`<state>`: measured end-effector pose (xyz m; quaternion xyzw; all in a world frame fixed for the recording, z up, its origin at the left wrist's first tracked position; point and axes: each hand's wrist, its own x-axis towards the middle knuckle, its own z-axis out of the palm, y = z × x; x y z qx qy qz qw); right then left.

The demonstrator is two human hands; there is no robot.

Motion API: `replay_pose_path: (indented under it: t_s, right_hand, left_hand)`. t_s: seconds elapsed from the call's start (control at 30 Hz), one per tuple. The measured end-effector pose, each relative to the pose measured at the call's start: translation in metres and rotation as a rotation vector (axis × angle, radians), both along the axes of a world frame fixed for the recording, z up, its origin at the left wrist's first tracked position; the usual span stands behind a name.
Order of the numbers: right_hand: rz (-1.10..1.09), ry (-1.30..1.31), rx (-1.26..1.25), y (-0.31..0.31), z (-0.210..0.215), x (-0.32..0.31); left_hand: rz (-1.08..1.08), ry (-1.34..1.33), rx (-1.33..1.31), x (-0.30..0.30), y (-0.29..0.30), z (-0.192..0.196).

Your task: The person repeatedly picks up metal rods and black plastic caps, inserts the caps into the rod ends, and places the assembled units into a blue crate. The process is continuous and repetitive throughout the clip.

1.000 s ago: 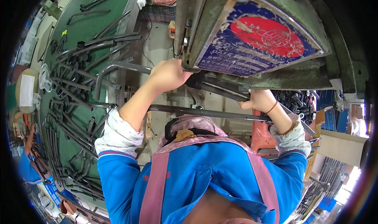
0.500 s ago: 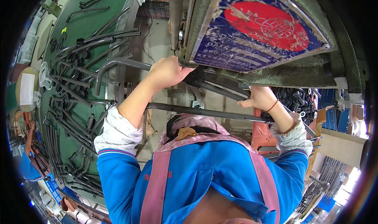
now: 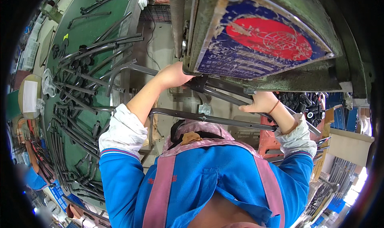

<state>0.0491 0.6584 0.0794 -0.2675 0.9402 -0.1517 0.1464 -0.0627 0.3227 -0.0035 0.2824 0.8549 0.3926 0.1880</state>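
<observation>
1. Left hand (image 3: 174, 75): I log it as curled round a dark tube frame (image 3: 224, 98), just under the machine's near edge; its fingertips are out of my sight.
2. Right hand (image 3: 262, 102): thumb laid along the frame's right part, fingers bent behind it and mostly hidden, so I cannot tell how firmly they press. A thin red band (image 3: 275, 106) circles the wrist.
3. Frame: held between both hands, below the machine. A black joint (image 3: 198, 84) sits just right of the left hand; a bent end reaches left toward the table.
4. Near bar (image 3: 224, 121): a dark tube, bent at its left end, crossing between the hands and the body. I cannot tell whether it joins the frame.
5. Machine (image 3: 336, 64): green and worn, far side, with a scratched blue plate (image 3: 240, 56) bearing a red oval. A ribbed column (image 3: 177, 24) stands at its left.
6. Clothing: blue jacket (image 3: 200, 172), pink apron straps, white cuffs.
7. Left: green table (image 3: 82, 34) heaped with dark tubes (image 3: 80, 82).
8. Right: small black parts (image 3: 298, 103) beyond the forearm; a red-orange bin (image 3: 267, 138) nearer.
9. Far left edge: another person's blue sleeve (image 3: 35, 178), blurred.
</observation>
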Motion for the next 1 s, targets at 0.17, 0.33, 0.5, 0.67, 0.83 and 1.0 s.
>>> replay_pose_path:
  t_s: [0.17, 0.33, 0.5, 0.67, 0.83, 1.0]
  right_hand:
    - [-0.145, 0.033, 0.047, -0.009, 0.003, 0.013]
    - [-0.27, 0.071, 0.084, -0.009, -0.011, 0.023]
    - [-0.284, 0.111, -0.042, -0.016, -0.008, 0.026]
    - [-0.311, 0.067, -0.075, -0.025, 0.001, 0.03]
    - [-0.302, 0.105, -0.088, -0.023, -0.004, 0.031]
    - [-0.284, 0.105, -0.118, -0.022, -0.007, 0.03]
  left_hand:
    - [0.015, -0.019, -0.011, 0.009, 0.011, 0.036]
    - [0.02, 0.153, -0.127, 0.019, 0.003, 0.054]
    - [-0.255, 0.689, -0.137, 0.032, -0.045, 0.065]
    - [-0.175, 0.705, -0.201, 0.028, -0.054, 0.053]
    - [-0.184, 0.699, -0.181, 0.021, -0.054, 0.048]
    - [-0.192, 0.647, -0.21, 0.024, -0.055, 0.051]
